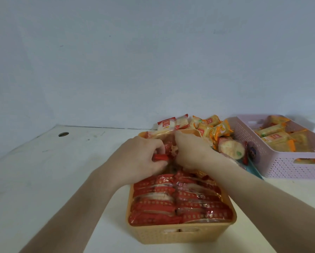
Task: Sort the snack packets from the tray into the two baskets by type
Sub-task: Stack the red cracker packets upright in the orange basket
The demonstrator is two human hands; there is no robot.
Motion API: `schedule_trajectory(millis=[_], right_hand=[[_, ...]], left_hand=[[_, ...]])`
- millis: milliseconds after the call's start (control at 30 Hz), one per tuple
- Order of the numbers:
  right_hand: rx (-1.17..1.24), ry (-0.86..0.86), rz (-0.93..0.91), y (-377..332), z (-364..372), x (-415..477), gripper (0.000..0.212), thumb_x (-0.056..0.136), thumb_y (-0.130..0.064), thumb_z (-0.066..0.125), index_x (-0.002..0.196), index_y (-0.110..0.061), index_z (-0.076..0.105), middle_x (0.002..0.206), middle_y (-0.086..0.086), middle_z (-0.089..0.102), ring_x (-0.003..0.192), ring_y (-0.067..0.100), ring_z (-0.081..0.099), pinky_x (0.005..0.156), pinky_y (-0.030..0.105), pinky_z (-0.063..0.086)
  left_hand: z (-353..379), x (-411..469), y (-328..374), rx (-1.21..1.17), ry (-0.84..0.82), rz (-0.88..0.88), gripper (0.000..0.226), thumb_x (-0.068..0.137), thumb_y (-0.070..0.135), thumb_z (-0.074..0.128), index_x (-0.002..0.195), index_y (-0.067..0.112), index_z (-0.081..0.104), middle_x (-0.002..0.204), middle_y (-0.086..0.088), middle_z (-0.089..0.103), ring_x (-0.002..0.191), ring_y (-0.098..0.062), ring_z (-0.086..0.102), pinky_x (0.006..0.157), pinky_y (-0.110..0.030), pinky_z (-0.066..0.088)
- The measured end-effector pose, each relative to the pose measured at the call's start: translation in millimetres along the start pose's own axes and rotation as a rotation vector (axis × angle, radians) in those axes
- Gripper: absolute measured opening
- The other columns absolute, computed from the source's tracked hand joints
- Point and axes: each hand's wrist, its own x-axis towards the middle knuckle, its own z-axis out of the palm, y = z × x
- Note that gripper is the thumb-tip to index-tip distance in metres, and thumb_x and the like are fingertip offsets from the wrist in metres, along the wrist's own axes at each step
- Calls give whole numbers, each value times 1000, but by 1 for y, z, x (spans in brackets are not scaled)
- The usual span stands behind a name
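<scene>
Orange basket (178,232), nearest on the white surface (43,179), was packed with red packets (180,199).

A red packet (159,157) was clenched in the left hand (145,156) over its far end; the right hand (191,150) was curled on wrappers beside it. Unsorted packets (213,130) and a pink basket (288,161) were seen beyond.

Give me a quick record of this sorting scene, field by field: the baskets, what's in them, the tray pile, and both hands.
near basket: orange plastic woven-look basket, packed with rows of red snack packets
far basket: pink perforated plastic basket, holds yellow-orange snack packets
tray pile: mixed red and yellow packets heaped behind the orange basket
left hand: fingers pinch a red packet at the basket's far end
right hand: fingers curled on packets beside the left
surface: white table
</scene>
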Motion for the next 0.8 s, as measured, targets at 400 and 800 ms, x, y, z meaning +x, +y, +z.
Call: schedule_trajectory(millis=[400,800], right_hand=[[194,-6,-114,22,-55,-7,36,86,-13,66,120,-18,57,101,-2,65,85,12,58,63,18,46],[-245,-327,-251,8,-40,-24,38,90,-9,58,126,-23,60,106,-6,63,97,19,61,84,31,54]], left_hand=[[7,4,-7,83,-70,52,10,87,30,67,87,30,57,76,16,50,71,0,45,62,-22,38],[-3,8,-7,224,-162,107,25,85,49,63,107,39,69,101,19,65,91,-5,54,81,-26,45]])
